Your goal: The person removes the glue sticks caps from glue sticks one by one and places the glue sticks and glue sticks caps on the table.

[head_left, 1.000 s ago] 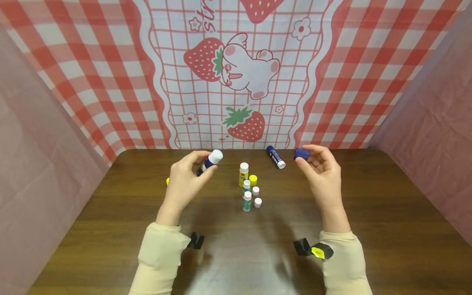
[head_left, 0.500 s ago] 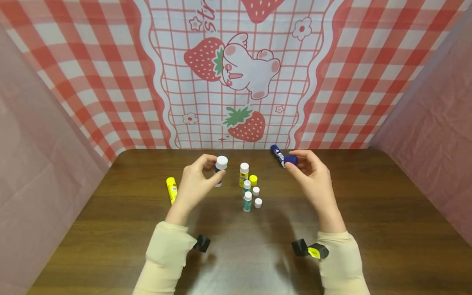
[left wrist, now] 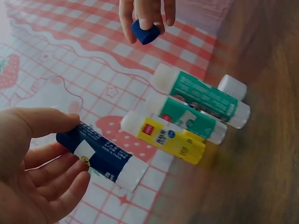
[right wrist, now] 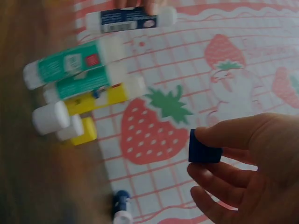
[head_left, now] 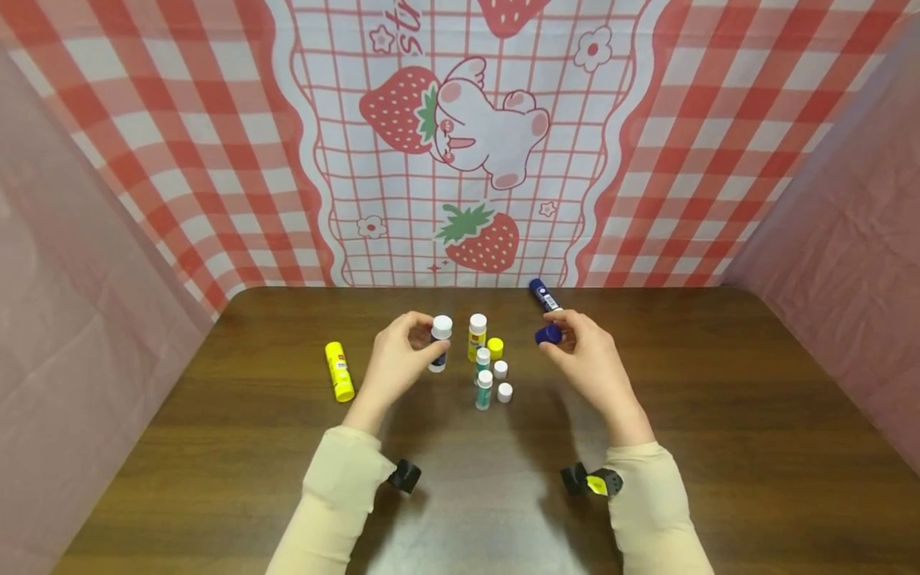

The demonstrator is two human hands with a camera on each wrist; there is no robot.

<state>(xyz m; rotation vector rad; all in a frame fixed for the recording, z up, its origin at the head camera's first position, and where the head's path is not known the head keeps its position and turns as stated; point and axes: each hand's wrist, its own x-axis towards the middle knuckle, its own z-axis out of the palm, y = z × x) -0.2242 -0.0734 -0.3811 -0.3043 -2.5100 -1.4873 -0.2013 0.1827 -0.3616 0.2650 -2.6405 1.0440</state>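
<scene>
My left hand [head_left: 401, 355] grips a dark blue glue stick [left wrist: 103, 156] upright, its white top bare of a cap. In my right hand [head_left: 585, 355], thumb and fingers pinch a dark blue cap [right wrist: 203, 148] above the table. Between the hands stand a yellow glue stick [head_left: 477, 342] and two green ones [head_left: 484, 395], all uncapped, in a row running toward me. Right beside them sit a yellow cap [head_left: 496, 348] and two white caps [head_left: 505, 392].
On the wooden table [head_left: 474, 503] a yellow glue stick [head_left: 339, 372] lies at the left. Another dark blue glue stick [head_left: 543, 293] lies at the back, beyond my right hand. A checked strawberry cloth [head_left: 460, 160] hangs behind the table.
My left hand has moved right and lowered the blue glue stick, turning it upright beside the row. My right hand has brought the blue cap left and down. The lying yellow stick is now uncovered.
</scene>
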